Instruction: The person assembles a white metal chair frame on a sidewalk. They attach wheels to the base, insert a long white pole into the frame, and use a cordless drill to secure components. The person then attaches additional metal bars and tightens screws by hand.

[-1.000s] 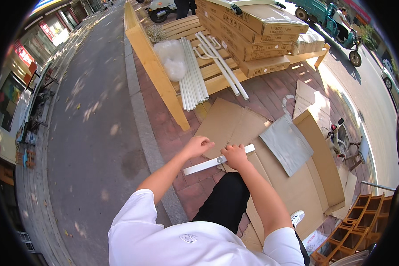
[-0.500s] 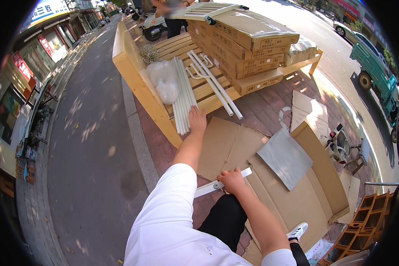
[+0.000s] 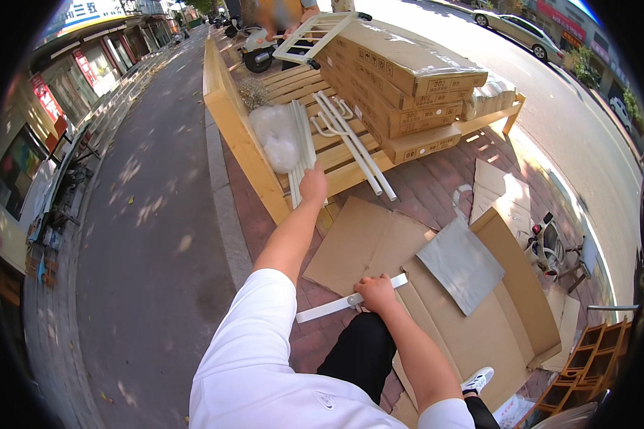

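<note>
My left hand [image 3: 313, 184] reaches out over the front edge of a slatted wooden bed frame [image 3: 230, 132], its fingers closed round the near ends of some long white tubes [image 3: 302, 136]. Down by my knee, my right hand [image 3: 376, 292] grips a flat white bar [image 3: 329, 309] near one end. The bar has a round fitting beside my fingers. To the right of the tubes lie two longer white poles [image 3: 356, 156] with curved pieces by them. A bundle of clear plastic wrap [image 3: 274, 137] rests left of the tubes.
Stacked cardboard boxes [image 3: 408, 64] stand on the bed frame. An opened carton [image 3: 472, 350] with a grey sheet [image 3: 461, 263] lies beside my leg. Behind the bed, a person [image 3: 283, 21] has a hand at a white ladder-like frame [image 3: 315, 37]. Wooden racks [image 3: 583, 365] stand lower right.
My left hand has closed round the tubes, and fewer show in the bundle. The white ladder-like frame has swung left and down. A teal cart has left the view; my right hand keeps the bar.
</note>
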### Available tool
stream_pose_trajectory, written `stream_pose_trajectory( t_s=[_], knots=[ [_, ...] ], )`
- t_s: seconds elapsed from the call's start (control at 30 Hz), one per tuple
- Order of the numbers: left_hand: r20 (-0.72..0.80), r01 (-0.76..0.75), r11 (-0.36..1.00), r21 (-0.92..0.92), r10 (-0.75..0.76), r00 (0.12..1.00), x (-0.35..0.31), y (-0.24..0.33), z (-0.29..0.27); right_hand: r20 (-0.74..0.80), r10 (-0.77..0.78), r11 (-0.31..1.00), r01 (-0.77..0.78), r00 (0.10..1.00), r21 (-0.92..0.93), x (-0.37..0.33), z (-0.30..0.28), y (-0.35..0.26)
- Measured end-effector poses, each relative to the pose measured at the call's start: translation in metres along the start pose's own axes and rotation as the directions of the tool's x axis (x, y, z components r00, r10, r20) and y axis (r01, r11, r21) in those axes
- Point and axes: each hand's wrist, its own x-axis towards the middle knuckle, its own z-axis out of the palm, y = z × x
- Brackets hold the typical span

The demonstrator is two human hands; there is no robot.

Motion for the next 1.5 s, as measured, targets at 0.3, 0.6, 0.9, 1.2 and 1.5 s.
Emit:
stream_pose_trajectory(
  t_s=[0.3,0.6,0.9,1.2,1.5],
  knots=[
    [0.149,0.204,0.142,-0.969,-0.324,0.934,-0.101,-0.026,-0.104,0.138,0.006,0.997,0.005,0.990,-0.077,-0.007,-0.001,0.004],
    [0.408,0.363,-0.338,-0.868,-0.071,0.910,-0.459,-0.112,-0.259,0.122,-0.029,0.998,0.036,0.992,-0.057,-0.010,0.000,-0.013],
    [0.257,0.452,-0.537,-0.712,0.399,0.880,-0.555,-0.115,-0.320,-0.125,0.201,0.980,-0.198,0.972,0.031,-0.090,-0.006,0.011],
    [0.384,0.412,0.119,-0.903,0.653,0.653,-0.483,-0.034,-0.332,-0.381,0.412,0.911,-0.387,0.828,0.144,-0.244,-0.065,0.023],
    [0.040,-0.133,0.219,-0.967,0.644,0.764,-0.366,0.147,-0.369,-0.460,0.563,0.810,-0.569,0.687,0.141,-0.376,-0.075,0.025]
  ],
)
